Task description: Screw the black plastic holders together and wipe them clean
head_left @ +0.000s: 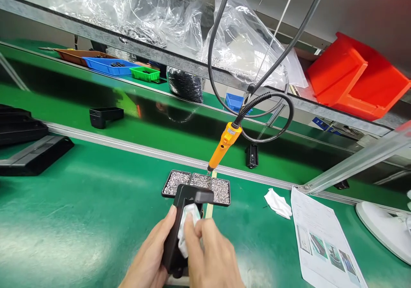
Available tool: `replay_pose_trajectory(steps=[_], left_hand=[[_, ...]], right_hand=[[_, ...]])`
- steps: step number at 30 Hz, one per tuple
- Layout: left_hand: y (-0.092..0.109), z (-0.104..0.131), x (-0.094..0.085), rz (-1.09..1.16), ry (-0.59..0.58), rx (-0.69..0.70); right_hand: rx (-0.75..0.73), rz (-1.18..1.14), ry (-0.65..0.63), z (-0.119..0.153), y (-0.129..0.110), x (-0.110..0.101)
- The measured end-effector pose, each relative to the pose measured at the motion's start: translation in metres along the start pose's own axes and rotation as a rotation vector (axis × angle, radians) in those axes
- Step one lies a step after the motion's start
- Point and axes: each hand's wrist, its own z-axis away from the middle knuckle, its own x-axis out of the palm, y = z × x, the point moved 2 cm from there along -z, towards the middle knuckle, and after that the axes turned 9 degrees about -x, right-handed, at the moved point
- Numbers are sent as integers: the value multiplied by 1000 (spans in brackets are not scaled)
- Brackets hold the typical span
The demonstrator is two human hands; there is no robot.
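Note:
A black, angular housing (pixel 173 243) is tilted upright over the green bench, with my left hand (pixel 152 249) wrapped round its left side. My right hand (pixel 212 253) pinches a crumpled white cloth (pixel 185 223) and presses it against the housing's face. The fingers hide part of the cloth and the lower right of the housing. Just behind the housing's top end lie black trays (pixel 221 191) of small shiny metal parts. Above them hangs a yellow electric screwdriver (pixel 224 144), its tip close over the middle tray.
A second white cloth (pixel 278 203) and a printed sheet (pixel 324 241) lie on the right. Black parts (pixel 35 155) are stacked at left. Beyond the metal rail, similar black pieces (pixel 106 115) sit on a green surface. Overhead, a shelf carries plastic bags (pixel 128 13) and a red bin (pixel 356 78).

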Motion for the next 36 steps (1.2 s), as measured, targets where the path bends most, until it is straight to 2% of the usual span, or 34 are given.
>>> replay_pose_trajectory(steps=[2,3,7,8,11,12,16,20,24,28,31,33,36], left_hand=[[1,0,0,14,-11,-15],[1,0,1,18,-24,-18],[2,0,3,-2,-12,-3],[1,0,4,-4,-2,-3],[0,0,4,2,-26,-17],[0,0,4,8,-38,-14],[-2,-2,1,17,-29,8],[-2,-1,0,8,-49,-15],[-1,-1,3,5,-2,31],[-3,-1,5,-17,10,6],[-4,-2,2,2,33,45],[-5,-3,-1,-19,44,55],[-3,-6,-5,-42,56,44]], right_hand=[[123,13,87,0,-3,0],[134,20,104,-1,-6,-1],[-100,91,16,-3,-12,2],[-112,104,24,-3,-12,3],[-9,92,125,0,-9,6],[-18,92,116,1,-7,7],[-207,98,-42,1,-3,7],[-143,104,52,3,-1,5],[-168,70,-110,1,-1,2],[-140,85,-110,4,1,0],[-203,69,-161,6,3,3],[-194,39,-155,5,5,2],[-140,-184,-105,-5,11,-8]])
